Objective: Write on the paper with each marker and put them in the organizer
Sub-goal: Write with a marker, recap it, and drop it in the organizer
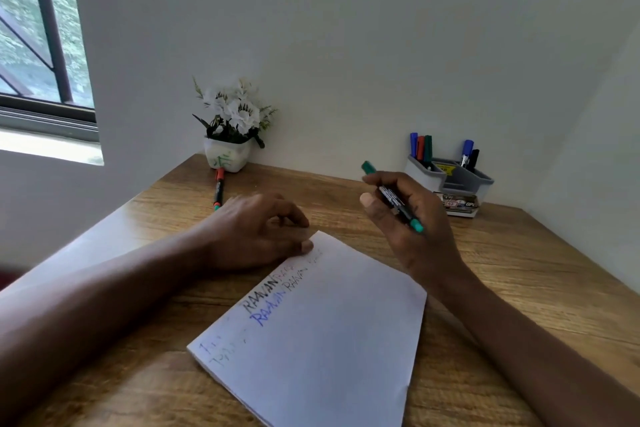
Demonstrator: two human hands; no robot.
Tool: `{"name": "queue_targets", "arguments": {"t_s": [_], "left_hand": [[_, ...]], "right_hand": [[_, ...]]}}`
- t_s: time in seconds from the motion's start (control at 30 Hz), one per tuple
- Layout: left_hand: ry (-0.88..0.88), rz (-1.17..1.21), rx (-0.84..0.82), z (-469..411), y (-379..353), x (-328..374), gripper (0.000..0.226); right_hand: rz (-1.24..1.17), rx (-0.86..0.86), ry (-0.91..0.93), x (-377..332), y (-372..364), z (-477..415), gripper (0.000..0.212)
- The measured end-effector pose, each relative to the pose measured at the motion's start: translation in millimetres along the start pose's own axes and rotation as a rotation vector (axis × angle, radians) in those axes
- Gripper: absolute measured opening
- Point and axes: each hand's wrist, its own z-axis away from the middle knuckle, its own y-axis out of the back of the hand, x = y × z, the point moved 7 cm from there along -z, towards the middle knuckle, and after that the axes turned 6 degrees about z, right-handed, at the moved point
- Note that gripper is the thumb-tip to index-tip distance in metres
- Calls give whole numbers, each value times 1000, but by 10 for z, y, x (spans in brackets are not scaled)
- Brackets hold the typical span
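Observation:
A white sheet of paper (329, 329) lies on the wooden desk (519, 270), with black and blue words written near its far left corner. My left hand (256, 236) rests flat at that corner, fingertips on the paper's edge. Above the far right edge of the paper, my right hand (408, 218) grips a green-capped marker (391, 196), lifted off the sheet. A red marker (219, 188) lies on the desk in front of the flower pot. The grey organizer (450, 178) stands at the back right, with several markers upright in it.
A white pot of white flowers (230, 130) stands against the back wall. A small printed box (460, 204) sits under the organizer's front. A window (38, 38) is at the left, and walls close the desk at the back and right.

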Motion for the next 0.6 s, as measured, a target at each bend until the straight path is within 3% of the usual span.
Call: {"name": "queue_targets", "arguments": {"t_s": [0.1,0.17,0.3,0.37,0.6], "left_hand": [[27,-94,-72,-14,-45,-25,73],[23,-113,-102,-26,-69,-17,71],[-9,-181,-112,-56,-64,-25,61],[-25,-204,-109,-76,-72,-18,60],[-71,-144,-108,-143,-135,-56,66]], "right_hand": [[-22,-88,-104,95,-16,-12,64],[-64,-78,-174,164,-9,-19,65],[-52,182,-241,264,236,-70,33],[12,308,-238,328,421,-109,30],[197,621,-283,697,1251,-541,78]]}}
